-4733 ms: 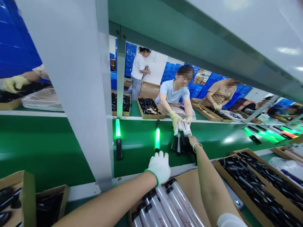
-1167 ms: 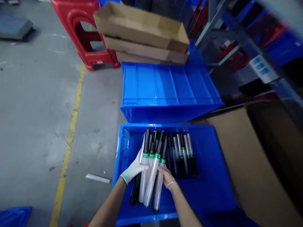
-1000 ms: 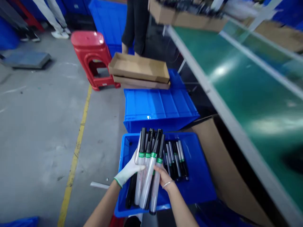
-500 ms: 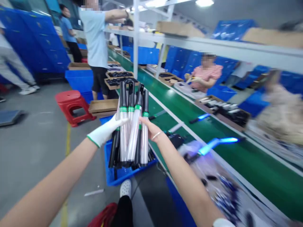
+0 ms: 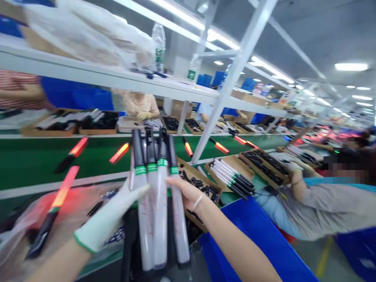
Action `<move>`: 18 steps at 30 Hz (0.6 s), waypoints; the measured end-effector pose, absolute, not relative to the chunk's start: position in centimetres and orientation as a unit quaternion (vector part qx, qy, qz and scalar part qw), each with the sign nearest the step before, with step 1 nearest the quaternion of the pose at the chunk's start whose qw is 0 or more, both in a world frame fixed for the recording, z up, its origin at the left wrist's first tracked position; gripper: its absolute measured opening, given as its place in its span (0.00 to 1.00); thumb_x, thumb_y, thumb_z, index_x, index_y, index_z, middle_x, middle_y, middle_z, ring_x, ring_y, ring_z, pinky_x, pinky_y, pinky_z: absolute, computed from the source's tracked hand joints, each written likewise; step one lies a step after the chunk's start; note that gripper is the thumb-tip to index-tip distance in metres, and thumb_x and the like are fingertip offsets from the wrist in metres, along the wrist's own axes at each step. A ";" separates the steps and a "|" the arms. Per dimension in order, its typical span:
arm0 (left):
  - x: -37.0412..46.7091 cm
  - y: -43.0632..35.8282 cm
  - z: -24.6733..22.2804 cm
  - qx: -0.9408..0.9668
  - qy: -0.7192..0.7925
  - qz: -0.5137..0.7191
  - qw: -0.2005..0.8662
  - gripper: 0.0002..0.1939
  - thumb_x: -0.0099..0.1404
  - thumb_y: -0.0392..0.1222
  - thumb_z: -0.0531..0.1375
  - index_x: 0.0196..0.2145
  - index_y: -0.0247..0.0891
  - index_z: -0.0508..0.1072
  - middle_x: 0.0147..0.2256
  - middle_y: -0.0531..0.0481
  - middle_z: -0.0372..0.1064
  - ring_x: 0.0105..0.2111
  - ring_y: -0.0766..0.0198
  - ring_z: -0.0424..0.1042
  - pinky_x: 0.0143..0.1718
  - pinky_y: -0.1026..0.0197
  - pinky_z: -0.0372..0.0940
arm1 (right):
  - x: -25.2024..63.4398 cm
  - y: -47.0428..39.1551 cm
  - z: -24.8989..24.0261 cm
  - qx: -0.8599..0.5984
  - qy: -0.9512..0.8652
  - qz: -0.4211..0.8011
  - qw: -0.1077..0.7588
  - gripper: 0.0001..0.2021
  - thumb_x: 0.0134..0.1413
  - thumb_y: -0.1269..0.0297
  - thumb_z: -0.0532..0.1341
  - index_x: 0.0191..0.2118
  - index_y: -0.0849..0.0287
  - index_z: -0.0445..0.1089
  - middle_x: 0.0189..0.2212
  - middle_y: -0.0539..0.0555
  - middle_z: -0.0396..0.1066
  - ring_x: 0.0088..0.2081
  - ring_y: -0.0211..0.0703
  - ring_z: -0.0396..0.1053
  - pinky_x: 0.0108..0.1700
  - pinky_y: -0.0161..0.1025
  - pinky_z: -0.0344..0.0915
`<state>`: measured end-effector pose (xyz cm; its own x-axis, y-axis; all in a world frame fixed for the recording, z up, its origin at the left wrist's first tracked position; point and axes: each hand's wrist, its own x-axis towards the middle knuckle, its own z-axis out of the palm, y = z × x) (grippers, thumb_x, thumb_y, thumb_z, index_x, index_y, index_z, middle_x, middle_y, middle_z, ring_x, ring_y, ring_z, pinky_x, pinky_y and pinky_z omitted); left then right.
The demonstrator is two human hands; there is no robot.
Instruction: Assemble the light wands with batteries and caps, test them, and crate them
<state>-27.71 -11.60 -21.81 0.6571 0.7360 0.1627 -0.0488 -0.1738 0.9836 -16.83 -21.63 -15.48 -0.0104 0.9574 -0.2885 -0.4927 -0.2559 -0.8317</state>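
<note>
Between my two hands I hold a bundle of light sticks (image 5: 161,207), upright, with black handles, green bands and pale translucent tubes. My left hand (image 5: 117,207), in a white glove with green trim, is closed on the bundle's left side, thumb across the front. On the right side my right hand (image 5: 186,192), bare with a white band at the wrist, grips with its thumb on a stick. Darker parts lie among the sticks behind. Below my hands the view is partly hidden by the bundle.
A green conveyor (image 5: 26,156) carries several sticks glowing red. At left a lit stick (image 5: 57,203) lies on plastic wrap. Right of me are a carton of light sticks (image 5: 232,176), a carton of black parts (image 5: 202,184) and a blue bin (image 5: 246,235). A co-worker (image 5: 331,203) sits at right.
My view has swung right, from the aisle and red stool to the conveyor and cartons. The bundle has come along in both hands. Lights on the belt that showed blue now show red.
</note>
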 end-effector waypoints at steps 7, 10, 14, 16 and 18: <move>-8.8 -15.4 -18.1 0.628 0.111 0.183 0.748 0.46 0.56 0.53 0.66 0.67 0.49 0.50 0.60 0.46 0.62 0.60 0.44 0.60 0.60 0.44 0.58 | 3.7 -31.1 -16.8 -0.473 -0.132 0.570 0.659 0.20 0.54 0.54 0.65 0.45 0.65 0.73 0.40 0.60 0.77 0.40 0.50 0.76 0.49 0.43 0.71; 1.5 -17.1 -17.2 0.567 0.125 0.127 0.804 0.44 0.55 0.52 0.68 0.65 0.50 0.54 0.59 0.45 0.64 0.61 0.45 0.60 0.61 0.44 0.55 | 14.5 -31.8 -17.9 -0.485 -0.129 0.555 0.664 0.18 0.58 0.54 0.62 0.44 0.66 0.73 0.40 0.60 0.77 0.39 0.50 0.76 0.48 0.43 0.71; 15.5 -16.5 -17.7 0.521 0.145 0.125 0.832 0.45 0.52 0.52 0.69 0.63 0.49 0.55 0.58 0.44 0.65 0.59 0.47 0.63 0.59 0.45 0.58 | 29.9 -29.8 -19.0 -0.501 -0.142 0.563 0.642 0.17 0.60 0.54 0.60 0.42 0.66 0.73 0.37 0.61 0.78 0.38 0.50 0.77 0.46 0.44 0.72; 21.6 -15.0 -18.2 0.497 0.153 0.143 0.842 0.44 0.51 0.52 0.70 0.62 0.48 0.56 0.58 0.43 0.65 0.58 0.49 0.65 0.57 0.48 0.61 | 36.6 -27.7 -19.2 -0.509 -0.151 0.561 0.636 0.15 0.60 0.56 0.61 0.42 0.65 0.72 0.36 0.60 0.78 0.36 0.50 0.77 0.45 0.45 0.72; 26.8 -13.1 -18.6 0.483 0.163 0.154 0.847 0.45 0.50 0.52 0.71 0.61 0.46 0.56 0.57 0.42 0.66 0.56 0.49 0.67 0.55 0.48 0.63 | 42.3 -25.2 -19.3 -0.522 -0.158 0.553 0.630 0.14 0.60 0.57 0.61 0.43 0.63 0.72 0.34 0.58 0.78 0.34 0.49 0.77 0.45 0.46 0.72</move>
<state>26.76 -13.13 -18.58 0.8996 0.4179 -0.1266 -0.1038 0.4863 0.8676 42.31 -25.21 -19.34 0.3390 0.8615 -0.3779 -0.5308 -0.1565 -0.8329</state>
